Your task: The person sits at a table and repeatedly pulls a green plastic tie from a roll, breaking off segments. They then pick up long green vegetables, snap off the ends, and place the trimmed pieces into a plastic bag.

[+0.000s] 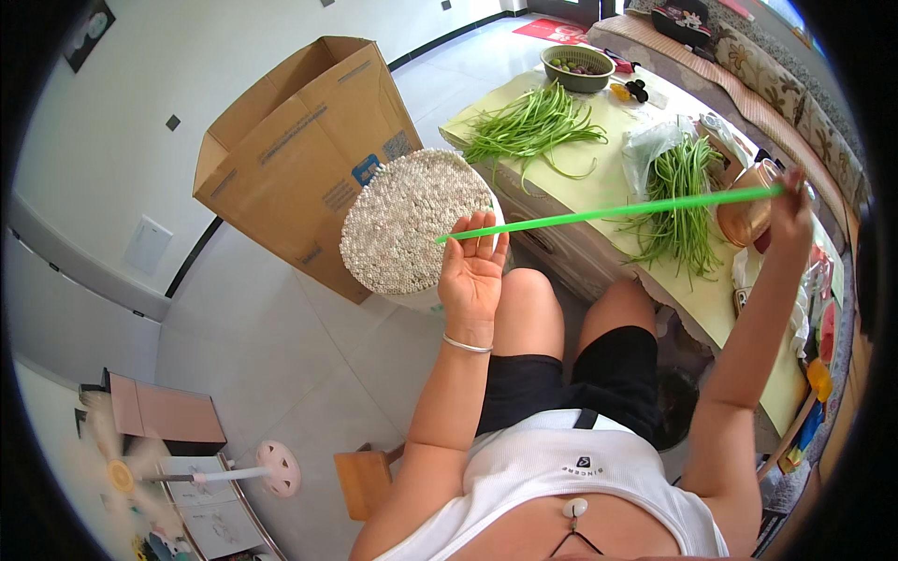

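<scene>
A long, narrow bright green strip (599,215) is stretched taut between my two hands. Its thin end lies across the fingers of my left hand (475,271), which is palm up and pinches it by the thumb. My right hand (793,208), raised over the table's far right side, is closed on the wider end and slightly blurred. Just beyond my left hand stands a round white drum with a pale, knobbly, bead-like top (412,220). Below the strip, a bunch of long green stalks (681,201) lies on the table beside a clear plastic bag (652,145).
Another green bunch (533,126) and a basket of small round produce (578,70) are on the yellow-covered table (613,168). A copper-coloured pot (745,210) sits near my right forearm. Left are an open cardboard box (309,159) and a spinning fan (122,475).
</scene>
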`<state>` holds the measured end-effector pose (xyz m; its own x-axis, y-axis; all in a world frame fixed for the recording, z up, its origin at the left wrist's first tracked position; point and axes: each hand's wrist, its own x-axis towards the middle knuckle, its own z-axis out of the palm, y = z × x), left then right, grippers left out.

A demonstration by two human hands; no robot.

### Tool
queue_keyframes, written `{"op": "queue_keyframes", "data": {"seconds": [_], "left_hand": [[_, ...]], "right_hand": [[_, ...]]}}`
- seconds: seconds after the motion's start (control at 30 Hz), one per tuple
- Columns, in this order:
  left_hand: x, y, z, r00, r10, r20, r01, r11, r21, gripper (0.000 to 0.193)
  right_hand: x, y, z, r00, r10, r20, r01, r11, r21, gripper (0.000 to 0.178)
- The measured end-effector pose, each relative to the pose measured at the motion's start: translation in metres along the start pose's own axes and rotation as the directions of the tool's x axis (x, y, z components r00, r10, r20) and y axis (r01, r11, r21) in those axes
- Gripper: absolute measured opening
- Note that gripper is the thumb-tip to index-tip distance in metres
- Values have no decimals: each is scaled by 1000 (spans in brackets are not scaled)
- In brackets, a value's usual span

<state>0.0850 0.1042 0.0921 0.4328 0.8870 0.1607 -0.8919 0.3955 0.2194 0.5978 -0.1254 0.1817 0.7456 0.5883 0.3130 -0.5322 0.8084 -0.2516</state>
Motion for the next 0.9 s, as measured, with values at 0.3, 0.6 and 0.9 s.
{"op": "queue_keyframes", "data": {"seconds": [0.3, 0.6, 0.9], "left_hand": [[-13, 8, -6, 992, 127, 5, -127, 992, 25, 30], [-19, 37, 33, 897, 34, 440, 66, 976, -208, 24], [-96, 62, 116, 514, -739, 436, -317, 309, 897, 11]], "right_hand": [[-127, 99, -60, 978, 9, -209, 82, 902, 424, 34], [-138, 123, -5, 962, 136, 239, -249, 797, 550, 8], [-207, 146, 126, 259, 657, 708, 258, 659, -707, 27]]}}
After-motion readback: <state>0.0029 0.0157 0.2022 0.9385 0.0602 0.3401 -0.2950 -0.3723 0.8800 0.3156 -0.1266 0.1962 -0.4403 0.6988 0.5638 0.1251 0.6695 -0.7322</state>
